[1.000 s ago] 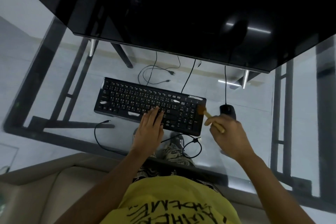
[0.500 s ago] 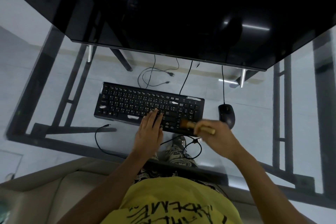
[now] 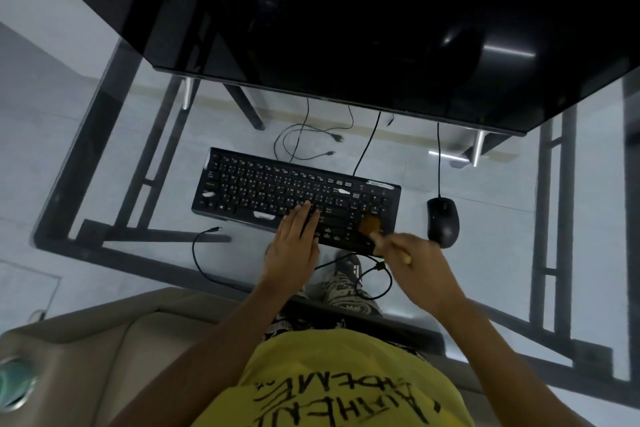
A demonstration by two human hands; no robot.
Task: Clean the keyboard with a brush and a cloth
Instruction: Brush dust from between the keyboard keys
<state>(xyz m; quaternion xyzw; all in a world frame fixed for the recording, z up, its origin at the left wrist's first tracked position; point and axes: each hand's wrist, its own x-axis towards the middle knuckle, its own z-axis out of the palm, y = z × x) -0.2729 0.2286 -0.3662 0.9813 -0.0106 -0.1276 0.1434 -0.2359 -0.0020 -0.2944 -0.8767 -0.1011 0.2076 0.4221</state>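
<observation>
Your right hand (image 3: 420,265) is smeared with motion blur, so the brush (image 3: 375,230) reads only as a brown tuft of bristles and a pale handle end poking out past your knuckles; the middle of the handle is hidden inside your grip. No cloth shows anywhere in view. The monitor (image 3: 346,17) is a dark mass cut off by the top edge, and key legends on the keyboard (image 3: 263,189) are too small to read.

Your right fingers are curled tight around the brush handle, with the bristles down on the number-pad end of the keyboard, near its front right corner. Your left hand (image 3: 294,243) lies flat, palm down, fingers (image 3: 304,215) together and extended onto the keys at the middle of the front rows, heel of the hand off the front edge.

The keyboard sits on the glass bench (image 3: 502,204), slightly angled, its right end nearer you. The mouse (image 3: 443,222) stands just beside that right end, close to your brush hand. A loose cable (image 3: 372,279) loops just in front of the keyboard between your 2 wrists. Left of the keyboard the glass is open.
</observation>
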